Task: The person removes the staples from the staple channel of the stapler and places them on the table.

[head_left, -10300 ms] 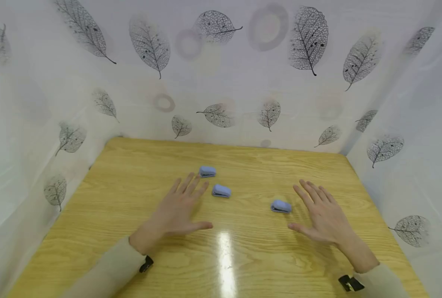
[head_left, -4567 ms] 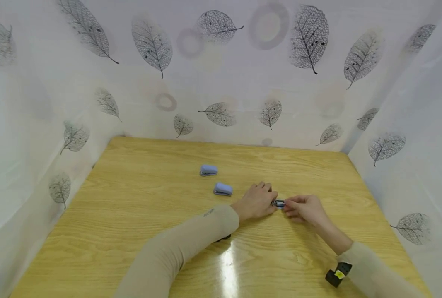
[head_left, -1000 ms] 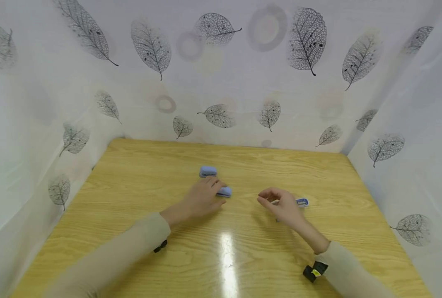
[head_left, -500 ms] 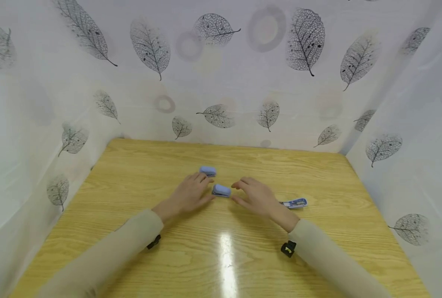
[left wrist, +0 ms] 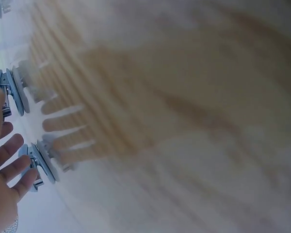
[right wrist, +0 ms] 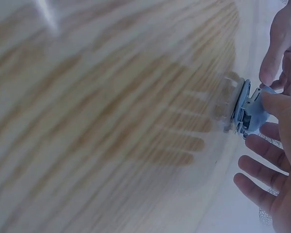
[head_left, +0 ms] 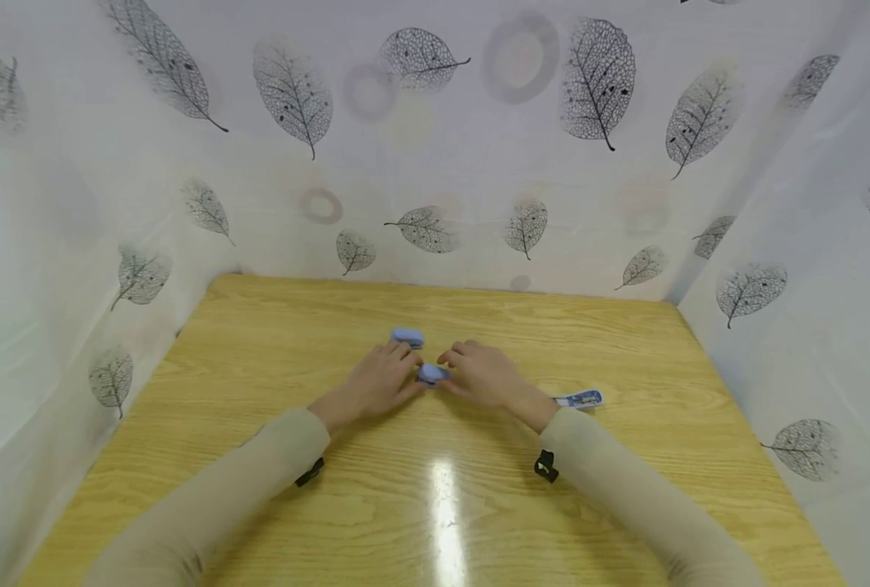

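Between my hands on the table, the middle mini stapler [head_left: 432, 373] is blue, with its metal parts showing in the right wrist view. My right hand [head_left: 487, 377] pinches one end of it, thumb laid on the stapler [right wrist: 252, 109] and the other fingers spread. From the opposite end my left hand [head_left: 376, 381] holds it between thumb and fingers. Just behind the left fingertips lies a second blue stapler [head_left: 408, 337]. To the right, a third stapler [head_left: 581, 399] lies opened up, its inside facing upward, partly hidden by my right wrist.
The wooden table [head_left: 435, 522] is glossy and reflects a bright light streak near the front. A pale curtain [head_left: 435, 147] printed with leaves closes off the back and both sides. Dark camera bands [head_left: 545, 466] are worn at the wrists.
Earlier both hands worked on the right stapler, which changed from closed to opened up. My right hand has since moved left to the middle stapler and taken hold; the left hand closed in on it.
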Tool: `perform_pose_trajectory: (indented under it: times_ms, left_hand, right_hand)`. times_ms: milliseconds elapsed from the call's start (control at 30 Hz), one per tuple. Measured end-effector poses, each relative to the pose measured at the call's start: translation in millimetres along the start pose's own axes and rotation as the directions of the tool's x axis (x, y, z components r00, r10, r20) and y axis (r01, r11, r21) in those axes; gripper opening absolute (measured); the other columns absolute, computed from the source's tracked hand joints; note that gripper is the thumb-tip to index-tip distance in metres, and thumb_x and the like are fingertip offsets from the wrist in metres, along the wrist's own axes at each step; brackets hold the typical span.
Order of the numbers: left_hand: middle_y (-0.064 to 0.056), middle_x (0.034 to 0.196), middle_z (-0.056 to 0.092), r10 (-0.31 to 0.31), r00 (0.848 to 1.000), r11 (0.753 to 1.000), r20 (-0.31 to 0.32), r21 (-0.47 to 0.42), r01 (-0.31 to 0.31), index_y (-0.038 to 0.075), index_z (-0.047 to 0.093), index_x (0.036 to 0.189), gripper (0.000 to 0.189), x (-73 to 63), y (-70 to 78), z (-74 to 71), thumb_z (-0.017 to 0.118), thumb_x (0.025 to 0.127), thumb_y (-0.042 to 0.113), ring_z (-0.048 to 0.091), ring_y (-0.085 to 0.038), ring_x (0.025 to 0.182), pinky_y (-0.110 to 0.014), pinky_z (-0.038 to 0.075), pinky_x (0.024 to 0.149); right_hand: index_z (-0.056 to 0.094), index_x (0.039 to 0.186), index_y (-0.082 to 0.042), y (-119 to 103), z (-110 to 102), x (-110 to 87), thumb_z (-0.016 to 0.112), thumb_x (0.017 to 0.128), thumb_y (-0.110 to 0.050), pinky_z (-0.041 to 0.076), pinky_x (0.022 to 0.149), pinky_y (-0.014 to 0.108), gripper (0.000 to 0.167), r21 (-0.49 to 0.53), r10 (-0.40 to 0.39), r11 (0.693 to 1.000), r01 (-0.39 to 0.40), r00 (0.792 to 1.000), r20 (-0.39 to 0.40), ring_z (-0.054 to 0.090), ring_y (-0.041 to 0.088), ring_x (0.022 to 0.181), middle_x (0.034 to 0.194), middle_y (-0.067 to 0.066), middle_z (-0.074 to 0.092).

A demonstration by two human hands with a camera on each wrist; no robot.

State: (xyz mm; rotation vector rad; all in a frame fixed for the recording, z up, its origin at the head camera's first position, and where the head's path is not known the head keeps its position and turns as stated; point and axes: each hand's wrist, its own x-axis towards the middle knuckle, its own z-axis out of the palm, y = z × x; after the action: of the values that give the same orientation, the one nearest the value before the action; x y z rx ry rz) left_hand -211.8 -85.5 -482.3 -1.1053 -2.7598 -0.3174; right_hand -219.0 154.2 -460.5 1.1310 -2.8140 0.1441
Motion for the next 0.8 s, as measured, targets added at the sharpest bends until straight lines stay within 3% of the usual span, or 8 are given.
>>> perform_pose_trajectory:
  times_ms: [233,500,800]
  left_hand:
    - [-0.005,0.113,0.065,0.017,1.000,0.999,-0.001,0.042,-0.017,0.012,0.066,0.115,0.031,1.9,4.9,2.6,0.059,0.108,0.042,0.061,-0.024,0.109,-0.040,0.055,0.092]
    - [-0.005,0.108,0.065,0.043,0.999,0.998,-0.010,0.039,-0.043,0.012,0.066,0.111,0.029,1.5,15.7,1.7,0.061,0.107,0.040,0.062,-0.022,0.102,-0.039,0.055,0.091]
    - [-0.004,0.104,0.062,0.073,0.997,0.997,-0.006,0.028,-0.072,0.012,0.066,0.110,0.028,-0.1,27.5,1.6,0.061,0.107,0.039,0.057,-0.019,0.097,-0.035,0.053,0.084]
  right_hand:
    - [0.076,0.117,-0.016,-2,4,-2.6,0.076,0.096,-0.044,0.055,0.068,0.024,0.035,-0.034,-0.012,0.999,0.012,1.000,-0.009,0.067,0.014,0.085,0.100,-0.002,0.075]
    - [0.076,0.117,-0.017,-3,2,-15.1,0.076,0.097,-0.039,0.058,0.071,0.027,0.029,-0.027,-0.017,1.000,0.017,1.000,0.001,0.069,0.017,0.091,0.103,-0.001,0.075]
    - [0.076,0.115,-0.015,-2,1,-30.0,0.079,0.095,-0.035,0.058,0.072,0.027,0.028,-0.015,-0.075,0.997,0.074,0.995,-0.059,0.069,0.015,0.086,0.100,-0.001,0.075]
